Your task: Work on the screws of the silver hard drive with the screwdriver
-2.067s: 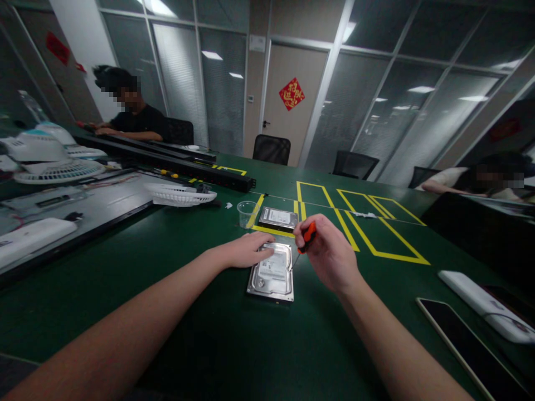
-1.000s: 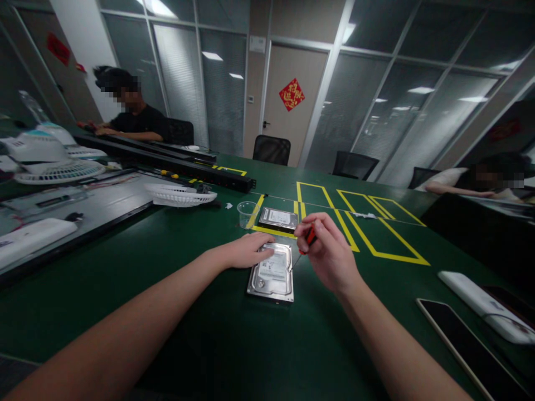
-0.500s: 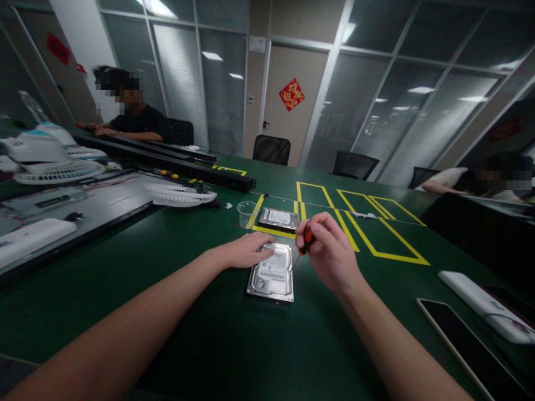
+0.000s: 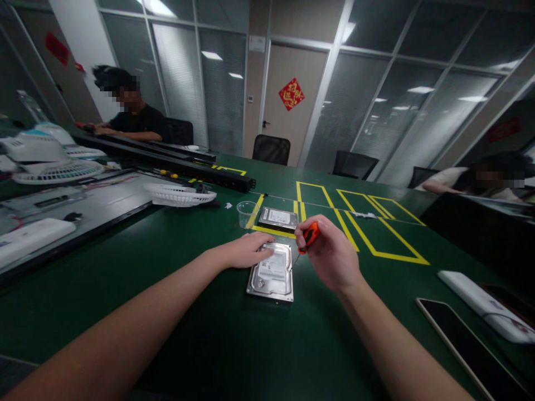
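Note:
A silver hard drive with a white label lies flat on the green table. My left hand is closed on its far end, thumb on the label and fingers across the far edge. In my right hand is a small red-and-black screwdriver, gripped by the handle. Its thin shaft slants down to the left, and the tip meets the drive's right edge; the exact spot is too small to make out. Just beyond lies a second hard drive, inside a yellow tape outline.
A clear plastic cup stands left of the second drive. Fan parts and a large metal panel fill the left side. A phone and a white device lie at right. Two other people sit at the table.
My right hand has turned the screwdriver a little; its fingers have shifted and more of the red handle shows. The left hand and the hard drive stay in place.

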Demonstrator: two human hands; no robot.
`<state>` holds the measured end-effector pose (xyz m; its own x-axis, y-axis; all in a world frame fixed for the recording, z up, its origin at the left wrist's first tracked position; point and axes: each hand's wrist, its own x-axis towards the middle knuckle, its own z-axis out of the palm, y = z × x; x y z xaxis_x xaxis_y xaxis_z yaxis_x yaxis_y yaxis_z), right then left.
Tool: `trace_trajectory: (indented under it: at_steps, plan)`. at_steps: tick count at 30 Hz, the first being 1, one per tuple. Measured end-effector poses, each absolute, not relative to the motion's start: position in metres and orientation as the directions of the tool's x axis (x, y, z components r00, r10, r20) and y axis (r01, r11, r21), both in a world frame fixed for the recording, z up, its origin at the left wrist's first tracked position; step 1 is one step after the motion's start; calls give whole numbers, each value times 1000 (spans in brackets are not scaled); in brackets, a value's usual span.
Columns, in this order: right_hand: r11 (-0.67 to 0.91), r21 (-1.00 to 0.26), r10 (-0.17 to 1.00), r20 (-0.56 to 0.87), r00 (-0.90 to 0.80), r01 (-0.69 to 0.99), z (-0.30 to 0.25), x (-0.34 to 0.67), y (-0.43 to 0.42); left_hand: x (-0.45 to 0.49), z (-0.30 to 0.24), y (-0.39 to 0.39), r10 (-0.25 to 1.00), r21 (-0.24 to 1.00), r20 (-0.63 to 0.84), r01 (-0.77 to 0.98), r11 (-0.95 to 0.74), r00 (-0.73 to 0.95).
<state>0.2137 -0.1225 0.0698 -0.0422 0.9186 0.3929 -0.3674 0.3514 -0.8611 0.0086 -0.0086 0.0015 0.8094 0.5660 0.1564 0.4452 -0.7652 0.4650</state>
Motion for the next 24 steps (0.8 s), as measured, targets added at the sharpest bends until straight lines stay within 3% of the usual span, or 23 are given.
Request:
trace_trajectory:
  at_steps: [24]
  plan:
    - [368, -844, 914, 406, -16, -390, 66, 214, -123, 7, 0, -7, 566, 486, 163, 433, -759, 808]
